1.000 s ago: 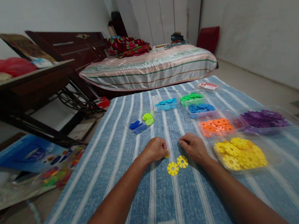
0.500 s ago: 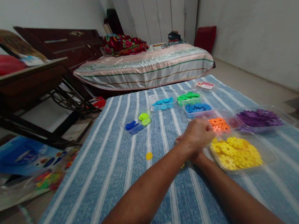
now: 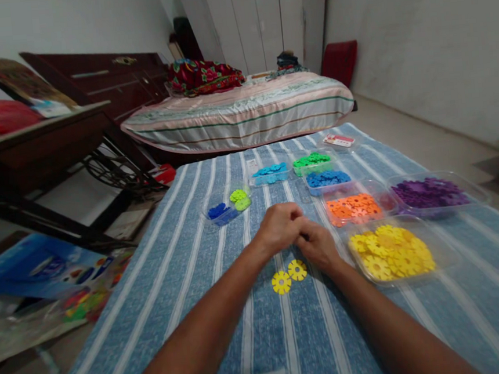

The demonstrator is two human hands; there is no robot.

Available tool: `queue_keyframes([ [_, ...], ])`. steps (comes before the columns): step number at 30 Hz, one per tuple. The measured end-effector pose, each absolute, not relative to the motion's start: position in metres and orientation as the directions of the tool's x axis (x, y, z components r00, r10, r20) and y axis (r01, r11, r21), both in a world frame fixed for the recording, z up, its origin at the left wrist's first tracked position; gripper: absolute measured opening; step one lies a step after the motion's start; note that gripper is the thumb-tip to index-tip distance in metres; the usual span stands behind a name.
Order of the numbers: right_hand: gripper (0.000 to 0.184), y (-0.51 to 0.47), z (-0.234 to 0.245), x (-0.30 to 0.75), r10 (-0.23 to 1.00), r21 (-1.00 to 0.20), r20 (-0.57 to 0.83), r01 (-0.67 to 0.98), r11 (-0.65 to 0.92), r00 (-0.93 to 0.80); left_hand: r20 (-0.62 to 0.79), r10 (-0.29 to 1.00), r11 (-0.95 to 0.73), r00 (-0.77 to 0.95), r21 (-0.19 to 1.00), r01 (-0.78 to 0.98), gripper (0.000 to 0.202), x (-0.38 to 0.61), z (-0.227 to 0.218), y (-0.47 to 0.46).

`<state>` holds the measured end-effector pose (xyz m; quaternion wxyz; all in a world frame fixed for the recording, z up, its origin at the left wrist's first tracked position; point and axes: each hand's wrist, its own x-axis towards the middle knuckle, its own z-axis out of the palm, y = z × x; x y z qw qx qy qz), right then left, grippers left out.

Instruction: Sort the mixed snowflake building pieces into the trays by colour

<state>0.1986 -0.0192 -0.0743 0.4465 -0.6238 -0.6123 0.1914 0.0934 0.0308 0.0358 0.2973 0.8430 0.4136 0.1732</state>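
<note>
My left hand (image 3: 278, 228) is closed, its fingertips meeting those of my right hand (image 3: 318, 242) just above the striped cloth. The right hand is closed too, its fingers bent. Whatever lies between the fingers is hidden. Just in front of the hands, two yellow flower-shaped discs (image 3: 281, 282) with notched edges lie flat on the cloth, side by side. To the right of my right hand stands a clear tub of yellow discs (image 3: 390, 253). Behind that is a tub of orange discs (image 3: 353, 208).
Purple discs (image 3: 427, 193) fill a clear tub at the right. Farther back are tubs of blue discs (image 3: 327, 179), green discs (image 3: 311, 161) and light blue discs (image 3: 270, 172). A small tub (image 3: 228, 212) holds dark blue and lime discs. Beyond the striped cloth (image 3: 187, 274) is a bed (image 3: 235, 118).
My left hand has come back left from beside the yellow tub, uncrossing from the right. Two yellow discs now show in front; the single disc at the left no longer shows.
</note>
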Motion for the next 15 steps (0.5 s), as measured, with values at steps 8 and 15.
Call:
queue_keyframes([
  [8,0.02,-0.021,-0.073,0.2,0.93,-0.778,0.338,0.598,0.191,0.142,-0.256,0.905,-0.3,0.341,0.187,0.935,0.012,-0.013,0.023,0.037],
  [15,0.02,-0.022,-0.073,0.2,0.934,-0.785,0.328,0.592,0.184,0.144,-0.3,0.888,-0.262,0.349,0.293,0.919,0.01,-0.015,0.004,0.027],
])
